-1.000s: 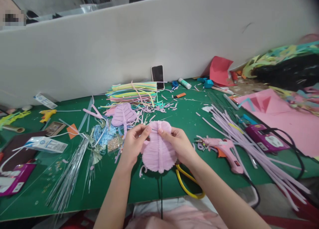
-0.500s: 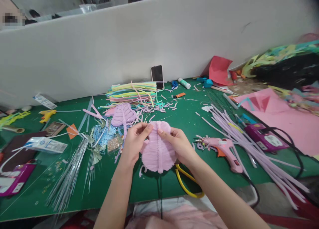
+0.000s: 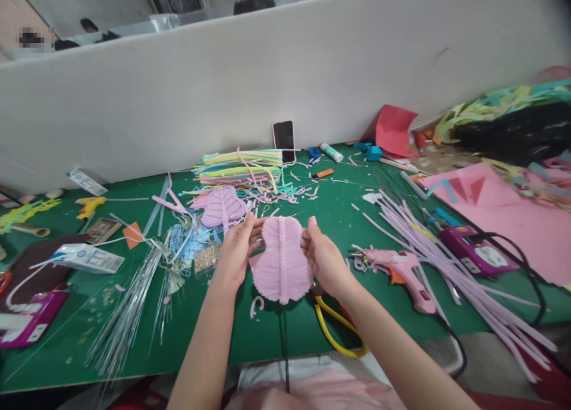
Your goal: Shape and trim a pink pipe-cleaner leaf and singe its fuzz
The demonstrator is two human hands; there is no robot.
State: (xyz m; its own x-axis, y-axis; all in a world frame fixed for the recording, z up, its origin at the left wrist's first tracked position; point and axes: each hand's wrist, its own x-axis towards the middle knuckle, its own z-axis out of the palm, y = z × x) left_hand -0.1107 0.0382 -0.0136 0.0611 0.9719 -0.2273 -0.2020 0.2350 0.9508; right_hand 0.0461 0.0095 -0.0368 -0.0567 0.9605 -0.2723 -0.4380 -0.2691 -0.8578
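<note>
Between my hands is a lilac fuzzy leaf-shaped piece with a raised middle rib and a dark thin stem running down toward my lap. My left hand holds its left edge, fingers behind it and thumb up. At the right edge, my right hand holds it the same way, with the thumb raised off the surface. A second lilac leaf lies behind my left hand. Yellow-handled scissors lie under my right forearm, and a small curled lilac scrap is near the leaf's lower left.
A pink glue gun and long lilac strips lie right. Bundled coloured strips and a phone stand near the partition. Clear sticks, a yellow glue gun and a carton are left.
Both thumbs have lifted off the leaf's front, and my hands have moved apart to its side edges. The view has shifted slightly.
</note>
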